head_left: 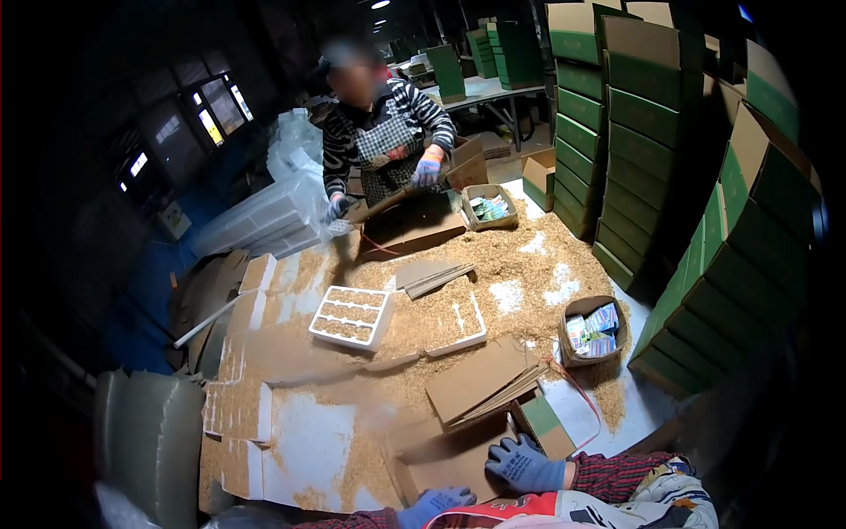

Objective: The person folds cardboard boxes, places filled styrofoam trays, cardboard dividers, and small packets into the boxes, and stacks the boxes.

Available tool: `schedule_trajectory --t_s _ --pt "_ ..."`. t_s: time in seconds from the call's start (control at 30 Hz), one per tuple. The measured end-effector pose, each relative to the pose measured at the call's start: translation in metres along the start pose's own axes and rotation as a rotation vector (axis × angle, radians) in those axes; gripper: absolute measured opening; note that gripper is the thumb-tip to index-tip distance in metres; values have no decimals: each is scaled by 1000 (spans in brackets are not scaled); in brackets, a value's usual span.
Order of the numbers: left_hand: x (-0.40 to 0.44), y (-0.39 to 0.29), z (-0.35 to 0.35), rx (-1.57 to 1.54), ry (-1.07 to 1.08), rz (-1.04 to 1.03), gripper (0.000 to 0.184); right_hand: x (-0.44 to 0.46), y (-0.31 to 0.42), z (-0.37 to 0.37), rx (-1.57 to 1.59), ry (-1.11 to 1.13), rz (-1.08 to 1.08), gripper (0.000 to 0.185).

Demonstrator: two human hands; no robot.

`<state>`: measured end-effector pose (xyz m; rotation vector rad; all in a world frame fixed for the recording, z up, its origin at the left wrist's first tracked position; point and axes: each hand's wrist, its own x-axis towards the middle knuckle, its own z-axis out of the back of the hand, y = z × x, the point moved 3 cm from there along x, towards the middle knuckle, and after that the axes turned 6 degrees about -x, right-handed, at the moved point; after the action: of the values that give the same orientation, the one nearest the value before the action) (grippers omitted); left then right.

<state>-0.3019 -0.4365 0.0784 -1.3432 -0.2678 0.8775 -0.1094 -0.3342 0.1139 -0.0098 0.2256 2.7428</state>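
R grip [522,465]: gloved, fingers spread, held over R side of open carton [441,465]; nothing seen pinched. L grip [436,504]: gloved, low at carton's near edge, fingers extended; whether edge is gripped can't be told. Carton set at near side of table [308,445], mouth up, green flap [548,425] folded out to R. Far rim hemmed by flat cardboard [480,379], stacked just beyond. Red strap [592,401] looped R of flap. Packet tub [575,354] placed farther R, near green carton stacks [648,132]. Bare table surface seen L of carton, bounded by husk-covered trays [236,414] along L side. White tray [382,328] set mid-table, husk-filled. Far side occupied by co-worker [388,141], second carton [410,234] being handled.
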Motion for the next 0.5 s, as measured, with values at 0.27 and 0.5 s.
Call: schedule_trajectory --t_s 0.27,0.5 --pt "12 -23 18 828 -248 418 79 -1 5 -10 15 37 -82 25" --pt "31 -15 22 650 -239 345 74 1 1 -12 1 69 -141 24"
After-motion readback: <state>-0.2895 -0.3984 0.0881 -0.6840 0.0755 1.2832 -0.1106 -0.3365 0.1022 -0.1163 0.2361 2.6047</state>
